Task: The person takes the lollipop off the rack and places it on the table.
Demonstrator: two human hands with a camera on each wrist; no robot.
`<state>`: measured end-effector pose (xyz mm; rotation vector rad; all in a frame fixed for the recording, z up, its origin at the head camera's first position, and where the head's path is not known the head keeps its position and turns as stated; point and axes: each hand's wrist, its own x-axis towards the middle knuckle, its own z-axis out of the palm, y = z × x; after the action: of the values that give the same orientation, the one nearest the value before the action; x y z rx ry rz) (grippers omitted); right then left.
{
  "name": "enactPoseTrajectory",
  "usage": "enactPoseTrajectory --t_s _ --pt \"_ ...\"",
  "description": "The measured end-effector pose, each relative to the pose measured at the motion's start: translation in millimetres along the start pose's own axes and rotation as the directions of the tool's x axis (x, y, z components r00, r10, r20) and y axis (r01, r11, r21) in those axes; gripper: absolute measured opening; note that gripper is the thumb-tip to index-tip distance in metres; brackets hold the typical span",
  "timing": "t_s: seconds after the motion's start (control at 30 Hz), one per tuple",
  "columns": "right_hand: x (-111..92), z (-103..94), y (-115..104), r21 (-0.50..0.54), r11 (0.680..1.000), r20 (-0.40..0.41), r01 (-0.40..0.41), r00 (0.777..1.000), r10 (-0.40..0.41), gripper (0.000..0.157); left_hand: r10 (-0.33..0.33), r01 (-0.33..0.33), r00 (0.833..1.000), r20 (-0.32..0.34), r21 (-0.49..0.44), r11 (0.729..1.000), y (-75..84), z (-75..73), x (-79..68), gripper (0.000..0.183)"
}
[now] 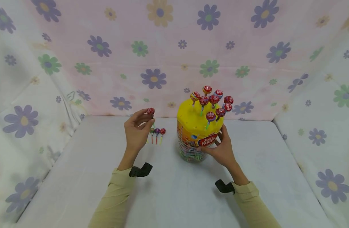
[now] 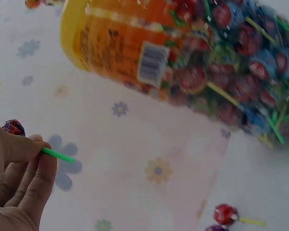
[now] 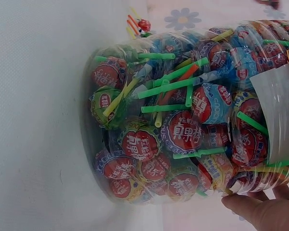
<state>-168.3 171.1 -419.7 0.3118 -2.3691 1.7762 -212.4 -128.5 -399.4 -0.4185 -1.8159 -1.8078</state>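
Observation:
My left hand pinches a lollipop by its green stick, the red-wrapped head up in the head view. It is held above the table, left of a clear plastic jar packed with wrapped lollipops. A yellow lid tops the jar, and several lollipops stand upright in it by their sticks. With thumb and fingers curled round the jar's right side, my right hand holds it. In the right wrist view the jar's see-through wall shows many wrapped candies and coloured sticks.
Several loose lollipops lie in a row on the white table, between my left hand and the jar. Flower-print cloth hangs behind the table and along both sides. Each wrist wears a black camera mount.

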Motion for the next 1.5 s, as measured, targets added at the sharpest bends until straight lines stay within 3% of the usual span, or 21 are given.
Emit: enactPoseTrajectory --t_s 0.2,0.43,0.7,0.93,1.07,1.13,1.23,1.5 --pt "0 0.2 -2 -0.006 1.000 0.001 0.005 1.000 -0.004 0.097 -0.150 0.154 0.988 -0.045 0.087 0.984 -43.9 -26.0 -9.6 0.039" --pt "0 0.1 0 -0.003 1.000 -0.001 0.001 1.000 -0.001 0.097 -0.290 0.300 0.954 -0.078 0.201 0.932 -76.8 -49.0 -23.5 0.039" --pt "-1 0.4 -5 -0.011 1.000 -0.004 -0.014 1.000 0.014 0.095 -0.441 0.461 0.887 -0.136 0.325 0.826 -96.8 -62.4 -27.0 0.038" --pt "-1 0.3 -2 -0.012 1.000 -0.002 -0.006 1.000 0.006 0.095 -0.502 0.511 0.852 -0.149 0.445 0.735 -108.7 -68.8 -23.2 0.038" --pt "2 0.7 15 0.006 1.000 -0.007 0.000 1.000 0.000 0.099 -0.544 0.544 0.825 -0.153 0.476 0.691 -111.8 -70.2 -20.9 0.039" --pt "4 0.9 25 0.006 1.000 -0.012 0.002 1.000 -0.002 0.100 -0.550 0.547 0.821 -0.154 0.488 0.680 -112.9 -70.2 -19.7 0.040" --pt "5 0.7 35 0.005 1.000 -0.019 0.011 1.000 -0.011 0.100 -0.539 0.534 0.829 -0.152 0.501 0.681 -114.6 -69.2 -18.3 0.040" --pt "6 0.0 36 0.003 1.000 -0.023 0.022 0.999 -0.022 0.099 -0.524 0.507 0.841 -0.139 0.542 0.671 -116.8 -63.0 -17.1 0.040"
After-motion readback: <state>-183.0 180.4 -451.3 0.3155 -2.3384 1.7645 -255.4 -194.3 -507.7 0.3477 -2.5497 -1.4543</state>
